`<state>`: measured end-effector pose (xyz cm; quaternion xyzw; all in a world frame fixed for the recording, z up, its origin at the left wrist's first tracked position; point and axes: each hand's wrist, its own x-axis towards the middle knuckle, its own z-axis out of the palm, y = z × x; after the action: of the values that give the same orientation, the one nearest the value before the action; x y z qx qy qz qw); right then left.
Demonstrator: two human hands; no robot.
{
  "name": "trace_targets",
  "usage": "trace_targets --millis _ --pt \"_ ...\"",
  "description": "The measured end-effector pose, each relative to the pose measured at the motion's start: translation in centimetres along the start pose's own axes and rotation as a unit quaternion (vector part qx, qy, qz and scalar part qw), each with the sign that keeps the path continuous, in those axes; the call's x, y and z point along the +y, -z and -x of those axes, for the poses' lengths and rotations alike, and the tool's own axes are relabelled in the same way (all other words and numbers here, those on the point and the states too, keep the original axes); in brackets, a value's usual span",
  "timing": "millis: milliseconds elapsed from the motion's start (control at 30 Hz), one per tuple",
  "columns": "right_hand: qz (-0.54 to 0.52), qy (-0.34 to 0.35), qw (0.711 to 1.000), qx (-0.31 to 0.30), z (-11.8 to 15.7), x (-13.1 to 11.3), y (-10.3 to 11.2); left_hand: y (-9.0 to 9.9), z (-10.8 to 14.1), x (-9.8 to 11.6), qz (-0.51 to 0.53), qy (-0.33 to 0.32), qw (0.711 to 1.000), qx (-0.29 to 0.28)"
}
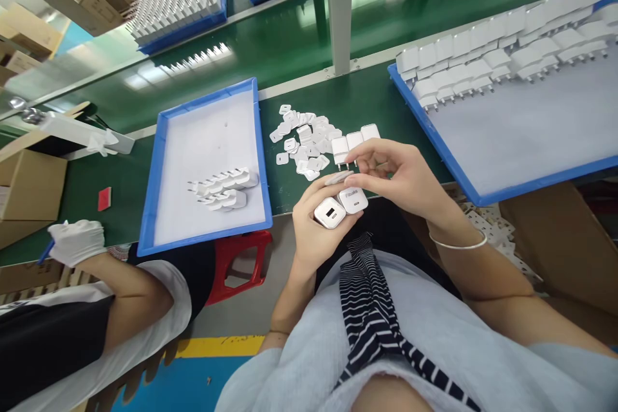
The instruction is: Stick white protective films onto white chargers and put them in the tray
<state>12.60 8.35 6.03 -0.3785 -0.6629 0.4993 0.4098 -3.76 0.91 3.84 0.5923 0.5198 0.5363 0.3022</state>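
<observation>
My left hand [316, 225] is wrapped around two white wall chargers, held side by side with their port ends towards me. One charger [329, 213] shows a dark USB port and a smaller slot; the other charger [354, 200] has grey lettering and one small slot. Thin white face covers [339, 177] lie at the left fingertips. Close above them is my right hand [400, 174], its thumb by the lettered charger and its index finger apart from the thumb. Beyond my hands, several white chargers [355, 140] stand on the green bench beside a loose pile of small white covers [306, 138].
A blue-rimmed tray [206, 243] on the left carries two short rows of chargers [224, 190]. To the right, another blue tray [463, 190] holds long rows of chargers [512, 45]. A metal post [339, 13] rises behind the bench. A co-worker's gloved hand [77, 243] is at far left.
</observation>
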Motion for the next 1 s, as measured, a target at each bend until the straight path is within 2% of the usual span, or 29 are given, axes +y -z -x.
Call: trace_targets --millis 133,333,467,533,600,800,1000 --pt "0.004 0.009 0.999 -0.044 -1.2 -0.1 0.1 0.1 0.2 0.3 0.026 0.04 0.999 -0.025" --pt "0.068 0.05 0.996 -0.023 -1.2 0.2 0.0 0.8 0.0 -0.4 0.091 0.09 0.99 -0.051" --pt "0.006 0.004 0.999 0.042 -0.7 0.3 0.9 0.6 0.0 -0.7 0.074 0.105 0.992 -0.023" --pt "-0.03 -0.012 0.996 0.088 -0.1 0.0 1.2 0.3 0.0 -0.8 0.045 0.092 0.995 0.001" --pt "-0.062 -0.025 0.993 0.098 0.5 -0.5 1.2 0.0 -0.1 -0.9 0.016 0.071 0.997 0.015" --pt "-0.129 -0.066 0.989 -0.027 1.4 -1.4 -0.7 -0.7 -0.3 -1.4 -0.016 0.01 1.0 -0.007" --pt "-0.158 -0.077 0.981 -0.077 0.5 -1.1 -1.4 -1.0 0.0 -1.4 -0.025 -0.008 1.0 -0.007"
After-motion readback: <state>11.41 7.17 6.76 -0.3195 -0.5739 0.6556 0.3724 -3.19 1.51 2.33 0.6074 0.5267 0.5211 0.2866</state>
